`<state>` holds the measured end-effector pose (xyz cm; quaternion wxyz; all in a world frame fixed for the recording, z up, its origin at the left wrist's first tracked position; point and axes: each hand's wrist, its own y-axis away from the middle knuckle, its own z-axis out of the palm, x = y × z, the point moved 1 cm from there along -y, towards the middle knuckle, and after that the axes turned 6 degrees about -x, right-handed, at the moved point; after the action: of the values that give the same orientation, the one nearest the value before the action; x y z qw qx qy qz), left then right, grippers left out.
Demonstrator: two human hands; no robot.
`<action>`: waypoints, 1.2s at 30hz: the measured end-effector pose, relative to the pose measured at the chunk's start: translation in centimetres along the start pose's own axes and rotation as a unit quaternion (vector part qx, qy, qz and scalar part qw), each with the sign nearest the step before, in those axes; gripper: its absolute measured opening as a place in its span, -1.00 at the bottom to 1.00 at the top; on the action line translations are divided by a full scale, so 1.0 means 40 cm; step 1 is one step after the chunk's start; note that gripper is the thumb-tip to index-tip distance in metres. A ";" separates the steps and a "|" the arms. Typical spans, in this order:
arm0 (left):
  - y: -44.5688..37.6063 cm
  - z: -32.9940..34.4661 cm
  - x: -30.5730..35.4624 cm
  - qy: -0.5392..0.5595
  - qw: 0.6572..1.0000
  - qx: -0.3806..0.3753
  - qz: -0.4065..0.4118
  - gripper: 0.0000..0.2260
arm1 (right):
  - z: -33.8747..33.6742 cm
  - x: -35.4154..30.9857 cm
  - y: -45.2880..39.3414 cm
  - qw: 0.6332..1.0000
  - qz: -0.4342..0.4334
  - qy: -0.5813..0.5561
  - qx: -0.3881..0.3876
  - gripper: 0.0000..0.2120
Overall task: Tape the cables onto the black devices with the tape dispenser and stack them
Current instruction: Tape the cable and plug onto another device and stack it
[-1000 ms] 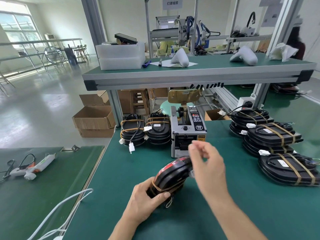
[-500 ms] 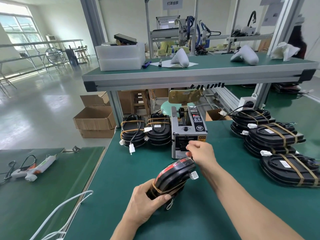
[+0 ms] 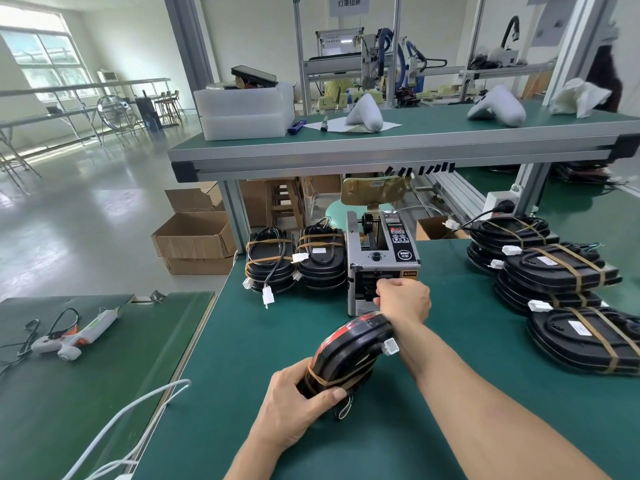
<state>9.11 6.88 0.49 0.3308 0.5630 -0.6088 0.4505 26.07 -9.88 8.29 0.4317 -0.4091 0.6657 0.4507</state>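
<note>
My left hand (image 3: pixel 298 407) grips the near end of a black device (image 3: pixel 349 355), which stands tilted on the green table (image 3: pixel 242 341). A brown tape band crosses the device by my fingers, and a white connector (image 3: pixel 390 347) sticks out on its right. My right hand (image 3: pixel 403 299) reaches over it to the outlet of the grey tape dispenser (image 3: pixel 384 251). Its curled fingers pinch at the slot, where the tape strip is hidden behind them.
Two stacks of taped devices (image 3: pixel 270 268) (image 3: pixel 322 261) stand left of the dispenser. More taped devices (image 3: pixel 554 271) (image 3: pixel 585 337) lie at the right. A glue gun (image 3: pixel 76 337) rests on the left table, a white cable (image 3: pixel 138 410) hangs at the gap, and a shelf (image 3: pixel 381 147) runs overhead.
My right hand has moved forward from above the device to the dispenser's outlet and closed there. My left hand keeps the device in the same place.
</note>
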 end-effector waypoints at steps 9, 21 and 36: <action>-0.002 0.000 -0.013 -0.003 1.000 -0.001 -0.001 -0.52 | -0.014 0.008 0.015 0.999 0.006 -0.049 -0.010 -0.90; -0.003 0.001 -0.018 -0.001 1.000 0.003 0.006 -0.48 | -0.224 0.013 0.243 0.940 -0.076 -0.193 -0.270 -0.80; -0.003 0.003 -0.018 0.014 1.000 -0.003 0.011 -0.47 | -0.210 0.008 0.281 0.951 -0.109 -0.161 -0.239 -0.89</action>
<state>9.34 7.07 -0.20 0.3361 0.5488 -0.6115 0.4604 13.74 -15.02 12.64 0.4696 -0.4922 0.4114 0.6066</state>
